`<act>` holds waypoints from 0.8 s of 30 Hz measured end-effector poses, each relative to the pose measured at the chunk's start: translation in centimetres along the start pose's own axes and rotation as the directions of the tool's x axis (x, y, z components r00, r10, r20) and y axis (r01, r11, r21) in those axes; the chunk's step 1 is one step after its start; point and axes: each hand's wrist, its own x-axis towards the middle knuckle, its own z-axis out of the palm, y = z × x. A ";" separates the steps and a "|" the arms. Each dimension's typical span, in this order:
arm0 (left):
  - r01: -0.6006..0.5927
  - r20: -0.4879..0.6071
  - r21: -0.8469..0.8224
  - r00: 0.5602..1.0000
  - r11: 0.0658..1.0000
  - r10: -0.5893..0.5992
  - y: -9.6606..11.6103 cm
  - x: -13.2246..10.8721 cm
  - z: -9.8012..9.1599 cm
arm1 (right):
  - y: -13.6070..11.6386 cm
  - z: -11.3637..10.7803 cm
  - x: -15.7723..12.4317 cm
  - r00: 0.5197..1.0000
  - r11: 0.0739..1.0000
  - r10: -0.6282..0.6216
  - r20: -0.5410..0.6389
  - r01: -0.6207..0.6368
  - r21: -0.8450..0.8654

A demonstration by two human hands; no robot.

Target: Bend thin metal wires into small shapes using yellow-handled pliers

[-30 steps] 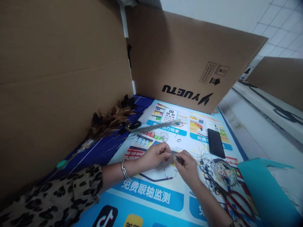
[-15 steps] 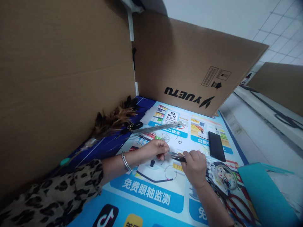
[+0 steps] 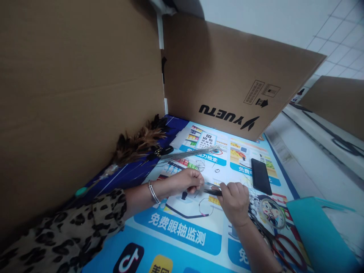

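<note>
My right hand [image 3: 235,201] is wrapped round a dark-handled tool [image 3: 213,192], which looks like pliers or tweezers; its jaws are parted and point toward my other hand. My left hand [image 3: 193,180], with a silver bangle at the wrist, is pinched just left of the tool's tips; what it holds is too small to make out. Below the hands lies a thin dark strip with a wire loop [image 3: 206,207] on the printed sheet [image 3: 182,231]. Behind them rests a bundle of thin metal wires [image 3: 193,152].
A black phone [image 3: 261,176], a round tin or roll [image 3: 272,213] and red-handled scissors [image 3: 289,248] lie to the right, beside a teal case [image 3: 318,231]. Brown feathers [image 3: 139,142] lie at the left. Cardboard panels [image 3: 233,76] stand behind and at the left.
The tool's jaws have opened and now stand apart beside my left fingers. Both hands stay almost in place; the whole view has shifted slightly.
</note>
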 end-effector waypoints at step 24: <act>0.008 0.057 -0.018 0.998 1.000 -0.007 0.1 -0.1 -0.2 | 0.0 0.2 0.0 0.999 0.999 -0.030 -0.039 0.029 -0.034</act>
